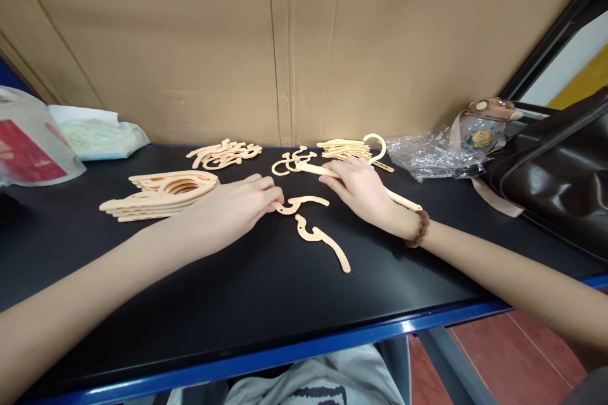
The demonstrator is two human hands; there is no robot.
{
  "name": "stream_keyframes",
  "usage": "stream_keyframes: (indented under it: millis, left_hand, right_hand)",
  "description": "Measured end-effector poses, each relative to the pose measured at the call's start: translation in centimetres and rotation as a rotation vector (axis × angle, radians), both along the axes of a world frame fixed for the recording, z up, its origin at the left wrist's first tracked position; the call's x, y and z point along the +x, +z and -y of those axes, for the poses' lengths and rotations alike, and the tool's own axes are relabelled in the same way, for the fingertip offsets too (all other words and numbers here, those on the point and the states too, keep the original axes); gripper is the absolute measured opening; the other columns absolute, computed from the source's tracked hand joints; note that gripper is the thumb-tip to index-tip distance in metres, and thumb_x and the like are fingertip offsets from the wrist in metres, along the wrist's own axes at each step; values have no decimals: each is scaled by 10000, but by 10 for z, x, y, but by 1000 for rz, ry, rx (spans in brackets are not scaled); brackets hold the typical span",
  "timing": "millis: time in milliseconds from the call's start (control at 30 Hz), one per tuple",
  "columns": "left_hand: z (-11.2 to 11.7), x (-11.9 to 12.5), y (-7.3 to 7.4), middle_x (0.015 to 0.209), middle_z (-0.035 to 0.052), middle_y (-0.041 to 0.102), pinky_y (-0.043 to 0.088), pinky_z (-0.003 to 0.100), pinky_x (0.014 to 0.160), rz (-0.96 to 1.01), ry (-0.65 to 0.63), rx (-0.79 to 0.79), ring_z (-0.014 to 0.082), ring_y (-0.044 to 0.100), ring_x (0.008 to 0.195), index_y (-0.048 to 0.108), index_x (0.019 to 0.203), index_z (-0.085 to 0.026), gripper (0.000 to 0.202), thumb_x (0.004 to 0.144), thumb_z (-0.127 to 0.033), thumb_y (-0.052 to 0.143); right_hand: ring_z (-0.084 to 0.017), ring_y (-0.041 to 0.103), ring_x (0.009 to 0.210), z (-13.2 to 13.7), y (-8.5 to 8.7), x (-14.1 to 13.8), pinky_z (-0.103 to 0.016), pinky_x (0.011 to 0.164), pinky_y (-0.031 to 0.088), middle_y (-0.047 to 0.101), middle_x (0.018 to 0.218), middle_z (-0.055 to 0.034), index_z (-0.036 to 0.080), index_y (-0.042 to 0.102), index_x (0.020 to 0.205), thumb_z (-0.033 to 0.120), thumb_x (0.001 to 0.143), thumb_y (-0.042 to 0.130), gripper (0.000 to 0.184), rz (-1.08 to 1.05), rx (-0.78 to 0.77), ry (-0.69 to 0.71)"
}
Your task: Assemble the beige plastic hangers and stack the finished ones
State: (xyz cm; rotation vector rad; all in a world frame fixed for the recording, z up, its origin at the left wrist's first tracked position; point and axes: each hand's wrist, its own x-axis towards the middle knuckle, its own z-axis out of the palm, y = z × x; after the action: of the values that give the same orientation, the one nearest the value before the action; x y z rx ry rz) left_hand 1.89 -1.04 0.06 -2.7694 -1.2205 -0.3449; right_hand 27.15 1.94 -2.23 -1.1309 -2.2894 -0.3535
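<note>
My left hand (242,202) is closed in a pinch on the end of a curved beige hanger arm (308,200), low over the black table. A second curved hanger arm (327,243) lies loose just in front of it. My right hand (363,190) is wrapped over a long beige hanger bar (403,199), whose ends stick out on both sides; the fingertips are partly hidden. Behind that hand, a hanger hook (377,145) curves up beside a pile of flat bars (342,149). Small hooks (297,159) lie between the hands, near the bar's left end.
Folded hangers (161,196) are stacked on the left, with a pile of curved arms (225,153) behind. A plastic bag (38,139) and wipes pack (104,136) stand far left. Clear wrapping (422,155) and a dark bag (560,164) are at right. Cardboard (190,44) backs the table.
</note>
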Motion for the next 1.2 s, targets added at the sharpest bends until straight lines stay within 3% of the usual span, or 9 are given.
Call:
stream_keyframes:
  millis: [133,333,467,533,700,833,967,1067,1200]
  left_hand:
    - [6,7,12,1075,63,585,463,329,794,66,26,67,210,582,951,586,1071,-208,313,969,-303,306]
    - [18,20,26,978,31,582,489,275,685,481,121,146,178,586,835,516,1173,-248,248,950,-309,428]
    - [21,22,27,935,13,587,508,329,842,714,66,187,171,606,862,494,1180,-256,268,915,-284,517]
    - [21,22,27,900,8,594,523,328,833,775,32,165,170,615,857,504,1150,-248,267,889,-278,558]
    - [20,25,21,891,2,621,535,242,639,784,88,8,169,634,835,536,1054,-262,243,840,-327,629]
    - [16,28,12,910,21,635,545,252,657,846,29,-146,169,642,818,561,1043,-215,285,813,-357,650]
    - [16,34,7,886,40,690,547,310,752,799,29,-391,165,656,756,606,965,-175,252,901,-397,506]
    - [17,36,6,927,67,705,527,319,777,784,36,-389,174,654,798,598,967,-165,300,950,-383,392]
    - [13,32,6,782,21,625,485,293,681,740,85,-239,161,595,724,541,1008,-187,272,961,-356,333]
  right_hand:
    - [-210,559,830,0,0,0,-315,761,338,666,858,-53,173,598,871,358,982,423,278,1,1,-1]
    - [-208,549,799,0,0,0,-311,744,336,644,802,-51,174,574,830,350,985,414,284,-7,-16,9]
    - [-208,545,810,0,1,0,-313,751,335,647,815,-54,173,582,845,351,986,414,283,-10,-25,26]
    - [-204,545,807,1,1,0,-313,756,334,649,819,-52,173,586,851,354,989,405,290,-16,-29,38]
    - [-198,535,800,4,2,-1,-315,766,328,653,823,-46,171,593,865,369,996,381,319,-1,-28,46]
    - [-195,527,788,4,2,-2,-314,758,323,647,806,-39,173,595,866,363,996,385,311,15,-24,41]
    - [-196,529,788,3,1,-2,-311,745,318,647,804,-40,176,591,851,352,995,391,303,10,-26,45]
    - [-193,523,772,3,1,-2,-308,739,317,639,786,-33,177,585,839,341,993,397,293,14,-25,43]
    - [-196,527,789,4,1,-2,-311,750,319,638,787,-37,177,595,855,348,988,407,286,10,-25,49]
